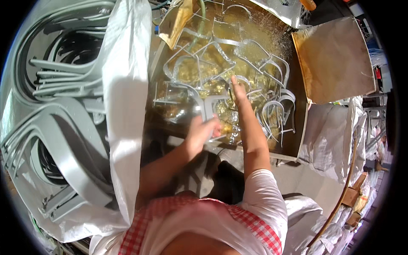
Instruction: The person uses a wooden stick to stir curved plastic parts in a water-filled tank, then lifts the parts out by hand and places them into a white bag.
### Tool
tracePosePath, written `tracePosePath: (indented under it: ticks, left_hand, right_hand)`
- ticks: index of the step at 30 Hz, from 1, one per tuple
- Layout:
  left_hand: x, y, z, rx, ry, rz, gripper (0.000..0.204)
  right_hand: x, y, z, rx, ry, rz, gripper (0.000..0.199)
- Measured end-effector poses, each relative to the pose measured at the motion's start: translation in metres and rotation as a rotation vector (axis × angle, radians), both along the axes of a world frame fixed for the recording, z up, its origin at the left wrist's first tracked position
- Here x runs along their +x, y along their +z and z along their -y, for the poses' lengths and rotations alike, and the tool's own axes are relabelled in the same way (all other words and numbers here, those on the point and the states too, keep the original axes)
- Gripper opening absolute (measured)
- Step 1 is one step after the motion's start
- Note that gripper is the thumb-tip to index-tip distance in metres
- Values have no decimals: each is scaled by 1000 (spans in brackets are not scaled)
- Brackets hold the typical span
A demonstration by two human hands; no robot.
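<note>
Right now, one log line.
left hand: holds grey part | right hand: over tank | tank: liquid, strips inside | left: stacked parts

the flat curved part [203,104] in the hand is of light grey colour, and the stacked, bent grey strips [68,144] at the left have a similar grey. the smooth plastic sheet [127,55] beside them is white. the shallow liquid [263,34] looks yellowish brown, the square flat board [335,63] is brown, the thin bent hose [202,17] is green, and the cloth apron [259,225] carries red and white checks.
</note>
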State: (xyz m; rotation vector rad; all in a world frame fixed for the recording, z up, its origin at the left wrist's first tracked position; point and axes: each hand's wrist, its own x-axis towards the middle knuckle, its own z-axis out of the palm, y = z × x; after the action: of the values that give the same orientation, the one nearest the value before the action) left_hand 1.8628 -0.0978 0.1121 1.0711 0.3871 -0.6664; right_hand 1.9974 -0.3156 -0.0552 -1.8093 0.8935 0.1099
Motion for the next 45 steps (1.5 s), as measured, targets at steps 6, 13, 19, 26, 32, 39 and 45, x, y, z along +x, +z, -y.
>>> tracePosePath:
  ticks: [6,13,19,26,32,39,45]
  left_hand:
    - [2,21,16,-174,225,-128,22]
    - [1,19,0,-172,170,328,21]
    - [11,36,14,917,-673,736,33]
    - [-2,31,19,1007,-980,893,18]
    - [10,18,13,684,-346,727,24]
    - [28,-2,-1,-533,158,-58,26]
    - [31,23,-12,-761,54,-38,39]
  right_hand:
    - [6,-51,50,202,530,-43,52]
    - [-35,87,52,675,-99,262,15]
    - [-71,180,72,185,60,616,21]
    - [-101,229,30,-320,256,858,31]
    - [-114,232,-5,-422,578,572,35]
    - [-156,191,-39,-598,1324,565,29]
    - [-161,187,-18,-831,1296,557,24]
